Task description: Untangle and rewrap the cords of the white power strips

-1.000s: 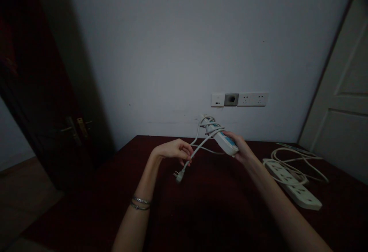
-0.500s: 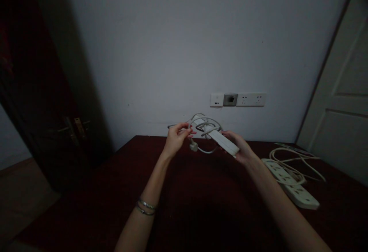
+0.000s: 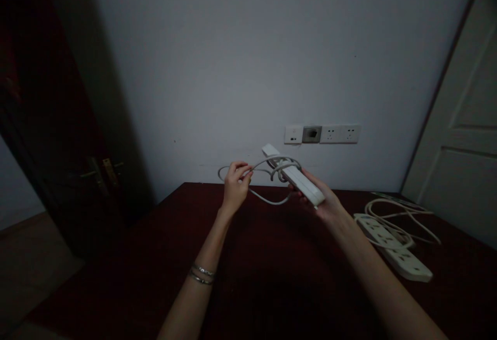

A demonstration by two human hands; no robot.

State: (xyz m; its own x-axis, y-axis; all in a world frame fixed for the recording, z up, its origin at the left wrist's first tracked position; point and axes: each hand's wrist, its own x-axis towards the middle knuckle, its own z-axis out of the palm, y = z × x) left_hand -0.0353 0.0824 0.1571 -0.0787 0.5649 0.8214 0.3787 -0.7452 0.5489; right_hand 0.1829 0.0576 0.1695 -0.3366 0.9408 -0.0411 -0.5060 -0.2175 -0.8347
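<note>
A white, oblong plastic power strip (image 3: 298, 179) is gripped at its near end in the right hand (image 3: 324, 200) and held tilted above the dark red-brown wooden table (image 3: 272, 257), its far end pointing up and away from the palm. Its grey-white cord (image 3: 267, 172), partly wound around the strip's body, is pinched between the fingertips of the left hand (image 3: 235, 187), a slack loop hanging between the two hands. A second white power strip with coiled cord (image 3: 396, 252) is seen lying on the table to the right of the right forearm, well apart from it.
</note>
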